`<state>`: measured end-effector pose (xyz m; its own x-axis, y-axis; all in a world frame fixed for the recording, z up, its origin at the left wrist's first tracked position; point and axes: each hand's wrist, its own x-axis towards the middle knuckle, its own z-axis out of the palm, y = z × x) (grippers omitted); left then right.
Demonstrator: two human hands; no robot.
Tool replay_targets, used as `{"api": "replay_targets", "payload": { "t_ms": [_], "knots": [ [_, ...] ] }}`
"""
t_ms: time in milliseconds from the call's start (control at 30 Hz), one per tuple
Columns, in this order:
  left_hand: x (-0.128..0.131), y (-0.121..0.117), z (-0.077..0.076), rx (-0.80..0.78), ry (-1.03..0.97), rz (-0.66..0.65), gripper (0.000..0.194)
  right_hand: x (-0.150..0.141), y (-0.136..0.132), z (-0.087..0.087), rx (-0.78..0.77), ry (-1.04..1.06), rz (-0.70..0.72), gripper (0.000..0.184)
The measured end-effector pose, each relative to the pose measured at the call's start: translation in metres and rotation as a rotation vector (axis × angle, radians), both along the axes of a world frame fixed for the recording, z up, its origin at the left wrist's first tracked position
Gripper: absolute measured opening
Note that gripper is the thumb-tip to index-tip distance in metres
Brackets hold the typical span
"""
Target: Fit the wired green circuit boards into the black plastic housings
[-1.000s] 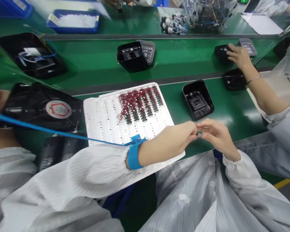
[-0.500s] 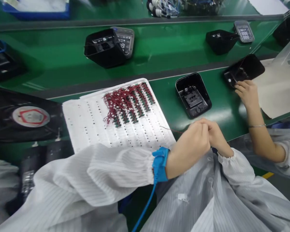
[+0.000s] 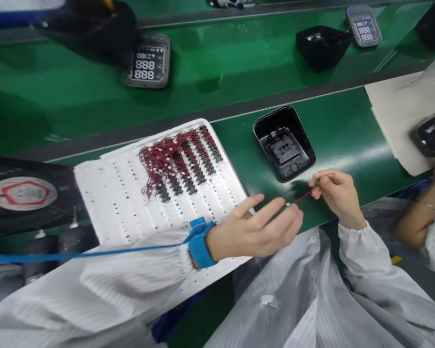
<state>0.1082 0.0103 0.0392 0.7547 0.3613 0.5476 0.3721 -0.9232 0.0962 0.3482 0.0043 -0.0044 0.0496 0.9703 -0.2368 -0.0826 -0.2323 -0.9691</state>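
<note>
In the head view, my right hand pinches a small circuit board with a twisted dark red wire. The wire runs toward my left hand, and its small white connector lies by those fingertips. My left hand is open with fingers apart, and a blue wrist strap circles its wrist. Just beyond both hands, a black plastic housing rests on the green bench, its hollow side up. Left of it, a white foam tray holds rows of small green boards with tangled red wires.
Display units and a black housing stand along the green ledge behind the bench. At far left lies a black item with a round red-and-white label. A co-worker's arm is at right, near beige sheets.
My hands, together before, have moved apart. The left has opened and moved left; the wire now shows between them. A black housing lifts at upper left. The co-worker's hand and housing shifted right.
</note>
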Motion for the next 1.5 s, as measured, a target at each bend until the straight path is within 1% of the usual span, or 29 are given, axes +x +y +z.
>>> {"api": "replay_targets", "payload": {
  "t_ms": [67, 133, 200, 267, 333, 400, 467, 567, 667, 767, 867, 933, 1033, 1133, 1200, 1300, 1367, 1433, 1500],
  "knots": [
    [0.001, 0.005, -0.009, -0.054, -0.026, 0.088, 0.022, 0.010, 0.004, 0.001, -0.012, 0.069, -0.026, 0.046],
    [0.009, 0.013, -0.016, -0.205, -0.005, 0.145, 0.025, 0.010, 0.007, 0.001, -0.034, 0.116, 0.003, 0.049],
    [0.021, 0.023, -0.022, -0.416, 0.044, 0.138, 0.032, 0.001, 0.008, 0.000, -0.053, 0.124, 0.067, 0.052],
    [0.034, 0.031, -0.025, -0.599, 0.136, 0.107, 0.035, -0.009, 0.009, -0.004, -0.054, 0.099, 0.117, 0.054],
    [0.044, 0.037, -0.025, -0.706, 0.252, 0.105, 0.033, -0.015, 0.011, -0.008, -0.035, 0.064, 0.122, 0.053],
    [0.050, 0.041, -0.024, -0.736, 0.333, 0.126, 0.033, -0.014, 0.011, -0.011, -0.016, 0.029, 0.109, 0.049],
    [0.053, 0.043, -0.023, -0.730, 0.381, 0.143, 0.033, -0.009, 0.011, -0.013, -0.005, -0.002, 0.116, 0.043],
    [0.054, 0.045, -0.023, -0.704, 0.449, 0.120, 0.033, 0.002, 0.009, -0.011, -0.018, -0.027, 0.177, 0.036],
    [0.053, 0.048, -0.023, -0.719, 0.473, 0.066, 0.033, 0.010, 0.009, -0.007, -0.039, -0.057, 0.282, 0.029],
    [0.051, 0.050, -0.025, -0.714, 0.467, 0.048, 0.035, 0.017, 0.013, -0.004, -0.007, -0.174, 0.407, 0.022],
    [0.048, 0.051, -0.029, -0.642, 0.444, 0.033, 0.041, 0.021, 0.018, -0.002, 0.044, -0.316, 0.536, 0.022],
    [0.045, 0.051, -0.034, -0.548, 0.397, -0.004, 0.041, 0.023, 0.022, 0.000, 0.074, -0.368, 0.596, 0.021],
    [0.042, 0.054, -0.043, -0.351, 0.305, -0.035, 0.044, 0.026, 0.029, 0.005, 0.165, -0.494, 0.585, 0.016],
    [0.040, 0.059, -0.052, -0.174, 0.269, 0.016, 0.044, 0.030, 0.037, 0.009, 0.298, -0.716, 0.509, 0.015],
    [0.040, 0.060, -0.056, -0.102, 0.294, 0.054, 0.038, 0.031, 0.044, 0.008, 0.406, -0.841, 0.508, 0.016],
    [0.040, 0.060, -0.058, -0.063, 0.331, 0.069, 0.026, 0.028, 0.053, 0.004, 0.596, -0.990, 0.549, 0.015],
    [0.041, 0.060, -0.057, -0.068, 0.335, 0.065, 0.023, 0.025, 0.057, 0.001, 0.672, -1.083, 0.529, 0.015],
    [0.042, 0.060, -0.057, -0.083, 0.334, 0.062, 0.023, 0.022, 0.059, -0.001, 0.669, -1.147, 0.482, 0.014],
    [0.043, 0.061, -0.056, -0.101, 0.342, 0.055, 0.023, 0.020, 0.060, 0.001, 0.614, -1.153, 0.446, 0.012]
  ]
}}
